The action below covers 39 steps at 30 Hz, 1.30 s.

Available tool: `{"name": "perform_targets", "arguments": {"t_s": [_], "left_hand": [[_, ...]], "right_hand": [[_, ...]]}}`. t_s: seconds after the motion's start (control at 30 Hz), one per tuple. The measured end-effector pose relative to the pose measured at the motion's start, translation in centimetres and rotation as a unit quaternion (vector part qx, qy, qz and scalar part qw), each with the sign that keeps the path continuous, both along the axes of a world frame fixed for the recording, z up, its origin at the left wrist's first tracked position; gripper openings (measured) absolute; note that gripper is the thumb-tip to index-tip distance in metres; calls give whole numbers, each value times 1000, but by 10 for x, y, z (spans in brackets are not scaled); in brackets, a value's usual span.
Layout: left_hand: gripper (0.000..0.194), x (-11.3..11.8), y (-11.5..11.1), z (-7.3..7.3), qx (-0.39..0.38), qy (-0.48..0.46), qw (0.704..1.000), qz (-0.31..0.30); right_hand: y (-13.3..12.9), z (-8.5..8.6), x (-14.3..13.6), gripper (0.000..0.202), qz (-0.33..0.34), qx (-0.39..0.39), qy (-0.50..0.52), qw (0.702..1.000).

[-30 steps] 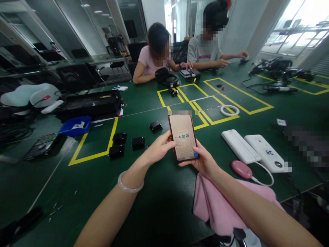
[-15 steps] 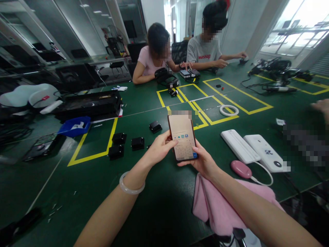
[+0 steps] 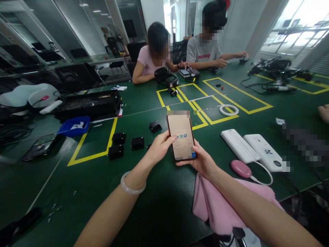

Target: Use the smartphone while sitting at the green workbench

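Observation:
A phone (image 3: 182,145) with a lit screen is held upright over the green table (image 3: 151,185). My left hand (image 3: 160,145) grips its left edge, the thumb lying over the screen. Around the lower right side of the phone my right hand (image 3: 202,157) is wrapped, its thumb at the right edge and fingers beneath. Several small black boxes, one of them a black box (image 3: 137,143), lie left of my left hand. A pink cloth (image 3: 213,206) is under my right forearm.
Two white power banks (image 3: 239,145) and a pink oval case (image 3: 241,169) lie at right. Beyond are a tape roll (image 3: 229,110) and two seated people. A blue tray (image 3: 74,126) sits at left. Another person's hand (image 3: 324,113) shows at the right edge.
My left thumb has moved slightly up the phone screen. The phone has shifted a little to the left. The hand at the right edge has moved further out of view.

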<state>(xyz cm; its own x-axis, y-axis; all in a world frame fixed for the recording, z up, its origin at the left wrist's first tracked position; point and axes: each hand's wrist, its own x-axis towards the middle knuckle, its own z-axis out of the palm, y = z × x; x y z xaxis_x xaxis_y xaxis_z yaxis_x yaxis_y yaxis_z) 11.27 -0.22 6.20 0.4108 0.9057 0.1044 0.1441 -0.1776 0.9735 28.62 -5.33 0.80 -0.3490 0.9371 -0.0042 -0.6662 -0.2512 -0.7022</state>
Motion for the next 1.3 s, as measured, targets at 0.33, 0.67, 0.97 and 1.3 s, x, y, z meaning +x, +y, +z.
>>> {"name": "perform_targets", "arguments": {"t_s": [0.33, 0.67, 0.97, 1.3], "left_hand": [[39, -5, 4, -1, -28, 3, 999, -20], [44, -3, 3, -4, -42, -10, 998, -43], [44, -3, 3, -5, -12, 0, 1000, -26], [43, -1, 1, -2, -29, -32, 999, -15]], "right_hand": [[0, 2, -1, 42, 6, 5, 11, 1000], [2, -1, 0, 40, -2, -3, 16, 1000], [1, -2, 0, 44, -1, -2, 14, 1000], [1, 2, 1, 46, -7, -9, 16, 1000]]}}
